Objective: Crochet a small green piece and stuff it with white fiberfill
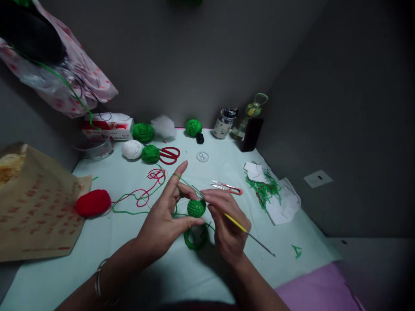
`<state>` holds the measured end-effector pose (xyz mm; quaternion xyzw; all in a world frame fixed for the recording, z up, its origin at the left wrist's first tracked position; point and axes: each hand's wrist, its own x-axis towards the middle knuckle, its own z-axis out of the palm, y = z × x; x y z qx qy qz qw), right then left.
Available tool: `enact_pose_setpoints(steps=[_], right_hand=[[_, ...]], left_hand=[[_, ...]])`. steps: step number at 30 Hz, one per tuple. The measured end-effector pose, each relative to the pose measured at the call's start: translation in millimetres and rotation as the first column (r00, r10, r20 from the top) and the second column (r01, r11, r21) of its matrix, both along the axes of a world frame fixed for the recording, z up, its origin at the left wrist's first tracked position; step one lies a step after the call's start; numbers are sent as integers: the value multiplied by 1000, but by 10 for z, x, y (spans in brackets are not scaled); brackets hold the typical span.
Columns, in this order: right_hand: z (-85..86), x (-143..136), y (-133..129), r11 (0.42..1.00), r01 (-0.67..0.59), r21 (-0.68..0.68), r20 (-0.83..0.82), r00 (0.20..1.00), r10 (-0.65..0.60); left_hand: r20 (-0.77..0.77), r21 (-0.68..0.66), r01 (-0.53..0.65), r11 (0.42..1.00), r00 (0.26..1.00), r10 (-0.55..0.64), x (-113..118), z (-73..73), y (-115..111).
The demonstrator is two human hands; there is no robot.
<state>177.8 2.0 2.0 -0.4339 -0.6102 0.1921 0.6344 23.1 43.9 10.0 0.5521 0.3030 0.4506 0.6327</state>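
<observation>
Between the thumb and fingers of my left hand (165,216) is a small round green crocheted piece (196,207). Green yarn loops over the raised index finger of that hand. My right hand (228,220) is closed on a crochet hook (238,223) with a yellow grip; its upper end is at the top of the green piece, and its metal tail points down to the right. Just below the piece, a ring of green yarn (196,238) is partly hidden by my left thumb.
Red-handled scissors (170,156), green yarn balls (143,132), a red yarn ball (94,203), orange snips (231,188), a pen cup (223,125) and a bottle (239,129) lie or stand around. A paper bag (42,211) stands left; yarn scraps (267,190) lie right.
</observation>
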Motion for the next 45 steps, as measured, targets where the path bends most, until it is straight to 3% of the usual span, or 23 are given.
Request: enact_pose_setpoints(steps=[8, 14, 18, 22, 25, 30, 36, 45], right_hand=[[-86, -81, 0, 997, 72, -36, -168, 983, -77], [-91, -38, 87, 977, -183, -110, -495, 863, 106], [-56, -12, 103, 949, -292, -115, -611, 774, 164], [-66, -53, 51, 973, -136, -185, -548, 836, 13], [-90, -70, 24, 990, -54, -133, -496, 868, -20], [-52, 15, 54, 977, -183, -112, -496, 862, 104], [37, 174, 64, 950, -286, -130, -435, 877, 204], [108, 325, 55, 934, -306, -186, -227, 938, 262]], left_hand=[[-50, -8, 2, 1000, 999, -2, -5, -45, 47], [-77, -49, -4, 999, 997, 0, -19, 15, 49], [-90, -22, 33, 999, 995, -35, -39, 17, 41], [-146, 14, -13, 1000, 989, 15, -15, 26, 29], [-77, -59, -14, 998, 997, 9, 15, 47, 21], [17, -141, 56, 988, 998, -54, 11, 79, 30], [-133, -30, 60, 998, 989, -64, -47, 100, 44], [-325, 153, 89, 984, 945, -35, -101, 52, 49]])
